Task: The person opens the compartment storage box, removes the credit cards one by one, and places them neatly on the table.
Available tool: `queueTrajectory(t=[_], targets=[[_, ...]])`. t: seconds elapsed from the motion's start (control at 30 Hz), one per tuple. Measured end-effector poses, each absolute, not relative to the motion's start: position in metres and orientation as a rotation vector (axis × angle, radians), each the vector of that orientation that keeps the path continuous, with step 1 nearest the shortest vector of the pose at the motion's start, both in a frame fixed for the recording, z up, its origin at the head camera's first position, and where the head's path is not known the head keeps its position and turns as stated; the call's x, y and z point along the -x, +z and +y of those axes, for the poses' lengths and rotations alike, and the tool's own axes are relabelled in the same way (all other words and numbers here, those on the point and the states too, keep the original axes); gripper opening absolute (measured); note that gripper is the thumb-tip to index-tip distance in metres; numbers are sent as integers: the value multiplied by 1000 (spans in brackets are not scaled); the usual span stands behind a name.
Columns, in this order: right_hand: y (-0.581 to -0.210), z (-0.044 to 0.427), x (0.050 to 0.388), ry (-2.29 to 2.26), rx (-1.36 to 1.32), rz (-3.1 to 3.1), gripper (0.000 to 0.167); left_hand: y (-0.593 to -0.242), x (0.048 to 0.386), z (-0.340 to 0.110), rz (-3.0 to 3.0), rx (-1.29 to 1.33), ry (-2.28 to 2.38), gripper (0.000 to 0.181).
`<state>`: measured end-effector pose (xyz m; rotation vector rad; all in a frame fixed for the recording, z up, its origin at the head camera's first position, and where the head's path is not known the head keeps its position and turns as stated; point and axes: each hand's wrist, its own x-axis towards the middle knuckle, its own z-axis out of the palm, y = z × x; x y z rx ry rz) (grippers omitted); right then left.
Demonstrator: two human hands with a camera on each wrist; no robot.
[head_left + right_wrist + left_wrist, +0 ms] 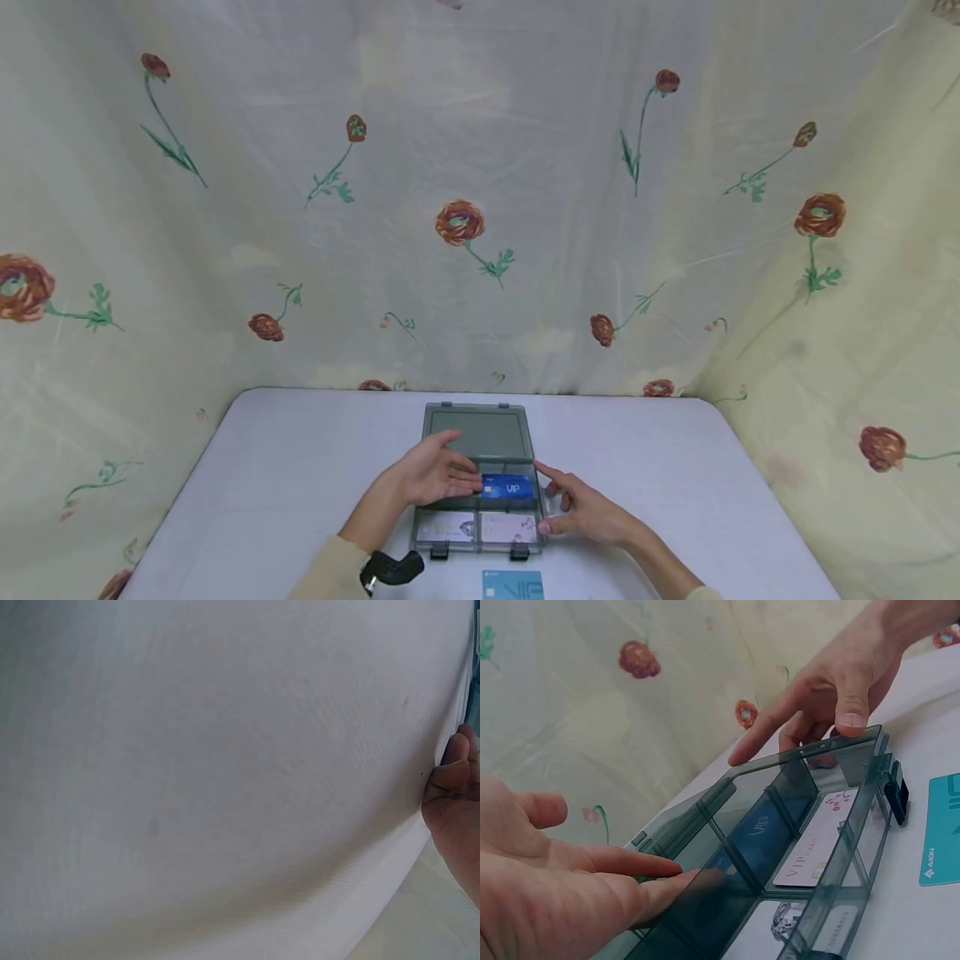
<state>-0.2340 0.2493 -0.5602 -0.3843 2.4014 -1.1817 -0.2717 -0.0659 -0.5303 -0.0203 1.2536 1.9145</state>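
A dark translucent compartment box (pixel 480 502) stands with its lid (pixel 480 432) raised and tilted back. My left hand (pixel 435 473), palm up with straight fingers, reaches into the rear compartment, fingertips at the left end of a blue VIP card (pixel 507 487). At the box's right edge, my right hand (pixel 592 510) has its index finger extended to the rear corner and its thumb on the side; the left wrist view shows that hand (pixel 840 690) touching the rim. Two pale cards, one with a jewel picture (pixel 446 527) and one with pink flowers (pixel 507 527), lie in the front compartments.
A teal card (pixel 513 585) lies on the white table (pixel 300 467) in front of the box. Flower-patterned curtains (pixel 540 250) hang behind the table and at both sides. The right wrist view is mostly filled by the white table surface (pixel 225 772).
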Motion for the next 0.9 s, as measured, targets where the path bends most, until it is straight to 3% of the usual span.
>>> queueTrajectory(t=[0.6,0.9], targets=[[-560,249,233,-1162,365,2404,93,-535,272,-63,1243,57,1927,81],[-558,249,231,-1165,370,2401,92,-532,272,-64,1258,19,1933,72]])
